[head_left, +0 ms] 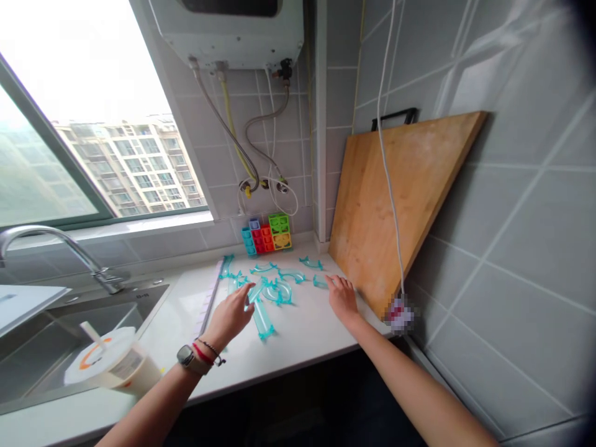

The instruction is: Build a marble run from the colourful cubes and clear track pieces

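Several clear teal marble-run track pieces [274,288] lie scattered on the white countertop [298,341]. My left hand [230,316] reaches over them with fingers stretched out, its tips touching or just above a straight teal track piece [261,318]. My right hand [343,300] lies flat on the counter, fingers spread, just right of a small teal piece [319,281]. Neither hand holds anything. A stack of coloured building blocks [267,234], blue, red, green and yellow, stands against the tiled back wall.
A wooden cutting board [395,205] leans on the right wall with a white cable [388,167] hanging across it. At the left are a sink [56,347] with a faucet [56,245] and a lidded drink cup with a straw [112,363]. A water heater hangs above.
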### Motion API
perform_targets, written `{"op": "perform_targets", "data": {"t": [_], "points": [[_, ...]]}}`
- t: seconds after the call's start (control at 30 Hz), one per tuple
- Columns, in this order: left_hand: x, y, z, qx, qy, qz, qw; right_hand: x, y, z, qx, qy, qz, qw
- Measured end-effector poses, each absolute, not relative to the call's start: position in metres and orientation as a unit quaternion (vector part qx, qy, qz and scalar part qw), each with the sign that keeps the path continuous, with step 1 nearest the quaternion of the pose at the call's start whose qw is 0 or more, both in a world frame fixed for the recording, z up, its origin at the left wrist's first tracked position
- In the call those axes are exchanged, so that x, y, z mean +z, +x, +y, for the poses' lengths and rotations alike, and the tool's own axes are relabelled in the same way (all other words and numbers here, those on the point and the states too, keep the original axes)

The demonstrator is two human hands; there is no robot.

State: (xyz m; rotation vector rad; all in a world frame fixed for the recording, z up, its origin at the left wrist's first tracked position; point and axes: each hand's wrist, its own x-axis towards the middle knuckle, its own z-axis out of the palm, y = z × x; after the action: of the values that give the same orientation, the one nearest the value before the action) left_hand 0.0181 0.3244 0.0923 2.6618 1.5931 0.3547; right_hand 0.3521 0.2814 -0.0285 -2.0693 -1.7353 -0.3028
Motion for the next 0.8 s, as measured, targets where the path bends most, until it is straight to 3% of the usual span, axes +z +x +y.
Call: {"op": "perform_targets", "data": {"t": [0.27, 0.57, 0.8], "points": [[0.117, -0.046, 0.399, 0.068, 0.784, 0.616, -0.022, -0.036, 0.352, 0.280, -0.133, -0.748, -0.612, 0.220], [0.092, -0.042, 0.447, 0.076, 0.700, 0.699, 0.123, -0.038, 0.354, 0.283, -0.190, -0.722, -0.603, 0.280], [0.073, -0.036, 0.454, 0.087, 0.659, 0.726, 0.177, -0.034, 0.357, 0.281, -0.207, -0.716, -0.584, 0.323]]}}
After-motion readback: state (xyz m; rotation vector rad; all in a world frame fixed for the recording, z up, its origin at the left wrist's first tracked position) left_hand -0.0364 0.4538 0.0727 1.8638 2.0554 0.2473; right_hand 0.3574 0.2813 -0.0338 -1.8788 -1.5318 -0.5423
